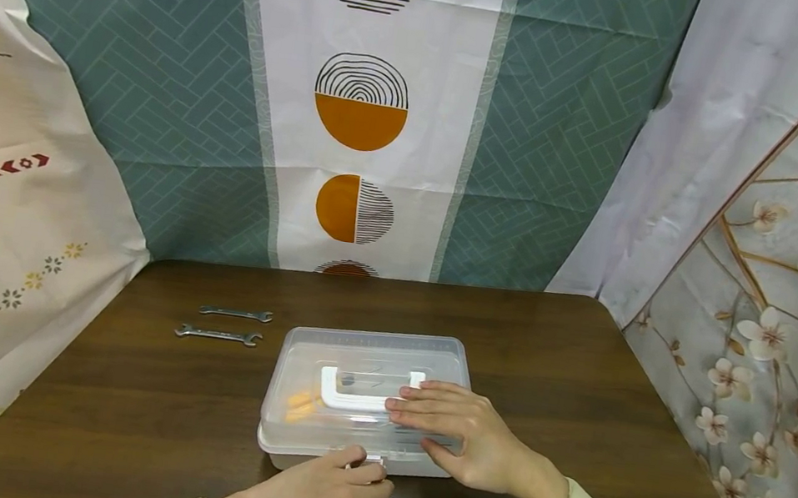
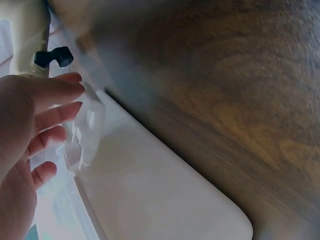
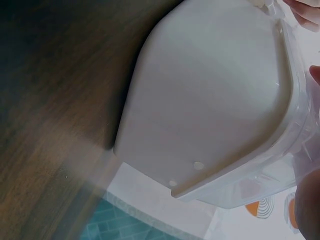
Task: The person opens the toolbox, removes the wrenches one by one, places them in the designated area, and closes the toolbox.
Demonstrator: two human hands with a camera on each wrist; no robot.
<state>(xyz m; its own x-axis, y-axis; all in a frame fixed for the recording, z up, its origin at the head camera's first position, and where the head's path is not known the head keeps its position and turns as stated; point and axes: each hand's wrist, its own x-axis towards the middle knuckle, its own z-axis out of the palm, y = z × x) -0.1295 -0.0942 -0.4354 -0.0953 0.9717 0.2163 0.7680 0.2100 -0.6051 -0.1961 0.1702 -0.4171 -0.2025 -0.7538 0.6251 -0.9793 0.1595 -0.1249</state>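
A clear plastic storage box (image 1: pixel 302 354) with a translucent lid and a white handle (image 1: pixel 349 401) stands on the table before me. Its lid lies on top. My right hand (image 1: pixel 460 430) rests on the right part of the lid, its fingers extended across the end of the handle. At the middle of the box's front, my left hand (image 1: pixel 337 489) is at the clear latch (image 2: pixel 90 127), fingers loosely bent. The left wrist view shows the latch tilted outward beside the fingertips. Yellow-orange things (image 1: pixel 301 406) show through the lid at the left; their kind is unclear.
Two open-ended wrenches, an upper one (image 1: pixel 236 313) and a lower one (image 1: pixel 218 335), lie to the left of the box. The brown wooden table (image 1: pixel 549 370) ends at hanging patterned cloths (image 1: pixel 560 178) behind and at both sides.
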